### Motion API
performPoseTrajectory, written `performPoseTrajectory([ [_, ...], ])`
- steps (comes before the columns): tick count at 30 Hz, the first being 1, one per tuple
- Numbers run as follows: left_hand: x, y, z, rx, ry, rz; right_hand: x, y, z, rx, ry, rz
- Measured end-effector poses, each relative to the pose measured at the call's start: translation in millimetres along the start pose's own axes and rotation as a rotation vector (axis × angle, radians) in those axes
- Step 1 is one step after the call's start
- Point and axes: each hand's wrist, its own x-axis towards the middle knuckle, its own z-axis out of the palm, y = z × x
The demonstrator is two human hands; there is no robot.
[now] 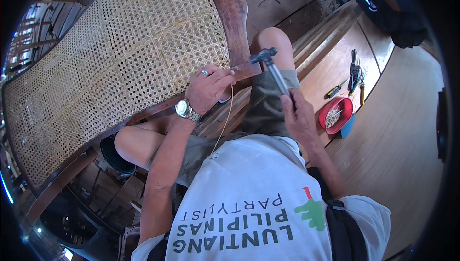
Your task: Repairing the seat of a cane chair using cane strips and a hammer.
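A woven cane panel (139, 40) in a dark wooden frame (235, 19) stretches across the upper left. My left hand (208, 91) rests at its near right corner, fingers pinched together against the frame's edge. What is between those fingertips is too small to tell. From just below them a thin loose cane strand (225, 124) hangs down to my shirt. My right hand (299, 117) is wrapped round the handle of a hammer (275, 71). The hammer is raised, its dark metal head above my knee, to the right of the frame corner and apart from it.
On the wooden bench (378, 131) at right sits a red container (335, 116) with small light-coloured pieces inside. Beside it lie a yellow-handled screwdriver (336, 88), pliers (362, 88) and another dark tool (354, 71). A dark bucket (117, 158) stands below the panel. Another person (397, 14) is partly visible at upper right.
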Motion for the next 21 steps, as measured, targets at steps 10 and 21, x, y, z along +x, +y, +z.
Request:
performPoseTrajectory([
  [10,0,2,-2,-0.052,0.004,-0.039,26,17,40,-0.12,0.095,-0.425],
  [21,-1,1,-1,-0.048,0.018,-0.049,29,23,48,-0.28,0.077,-0.431],
])
